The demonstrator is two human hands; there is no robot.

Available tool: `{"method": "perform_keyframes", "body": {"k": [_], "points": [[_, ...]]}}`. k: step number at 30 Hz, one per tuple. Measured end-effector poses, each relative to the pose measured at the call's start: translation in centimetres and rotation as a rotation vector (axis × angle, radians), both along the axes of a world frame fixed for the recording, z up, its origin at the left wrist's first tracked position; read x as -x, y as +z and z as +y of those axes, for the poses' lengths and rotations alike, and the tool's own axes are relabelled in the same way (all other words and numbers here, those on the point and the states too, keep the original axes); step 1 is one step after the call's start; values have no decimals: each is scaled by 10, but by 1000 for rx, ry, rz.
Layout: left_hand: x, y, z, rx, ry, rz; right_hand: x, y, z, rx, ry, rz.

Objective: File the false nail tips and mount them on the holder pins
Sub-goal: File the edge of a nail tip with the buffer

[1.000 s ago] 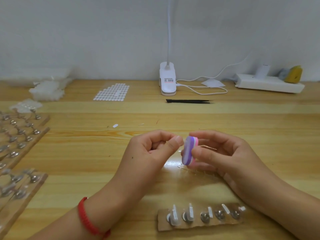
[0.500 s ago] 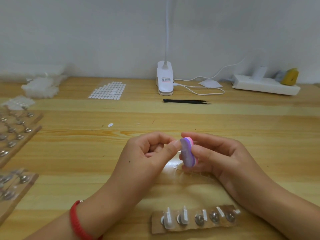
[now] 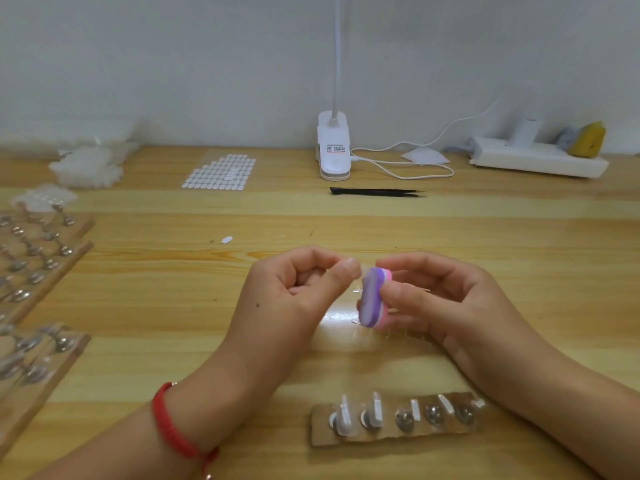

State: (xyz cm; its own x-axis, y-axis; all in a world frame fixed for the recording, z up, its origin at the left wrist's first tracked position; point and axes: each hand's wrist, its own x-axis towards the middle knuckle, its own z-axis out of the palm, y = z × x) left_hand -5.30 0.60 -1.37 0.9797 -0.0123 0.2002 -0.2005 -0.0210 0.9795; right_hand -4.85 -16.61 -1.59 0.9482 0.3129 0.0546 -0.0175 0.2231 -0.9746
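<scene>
Head view: holder strip (image 3: 388, 436) on wooden table (image 3: 485, 230), pale wall (image 3: 173, 64).

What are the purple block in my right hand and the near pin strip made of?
The buffer block: likely foam, matte, stacked purple and pink layers. The holder strip: looks like cardboard, dull brown with rough-cut edges, possibly thin wood.

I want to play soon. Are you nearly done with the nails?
Not yet. On the holder strip, two pins at its left end already carry nail tips. The left hand pinches something small, likely another tip, against the file block gripped by the right hand. Three pins have no tip yet.
</scene>
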Motion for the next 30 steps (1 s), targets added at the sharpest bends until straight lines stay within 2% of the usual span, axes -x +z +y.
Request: {"method": "perform_keyframes", "body": {"k": [4,8,12,16,20,30], "points": [[1,1,-2,-3,-43,-6,-2,0,-1,-55,-87,8],[0,0,0,8,-29,1,1,2,3,6,-25,5],[0,0,0,21,-54,-15,0,4,1,-61,-115,39],[1,2,1,42,-20,-58,5,4,3,90,18,-37],[0,1,-1,42,-56,-31,0,2,0,-50,-95,32],[2,3,-1,15,-126,14,-2,2,-1,-92,-140,74]]}}
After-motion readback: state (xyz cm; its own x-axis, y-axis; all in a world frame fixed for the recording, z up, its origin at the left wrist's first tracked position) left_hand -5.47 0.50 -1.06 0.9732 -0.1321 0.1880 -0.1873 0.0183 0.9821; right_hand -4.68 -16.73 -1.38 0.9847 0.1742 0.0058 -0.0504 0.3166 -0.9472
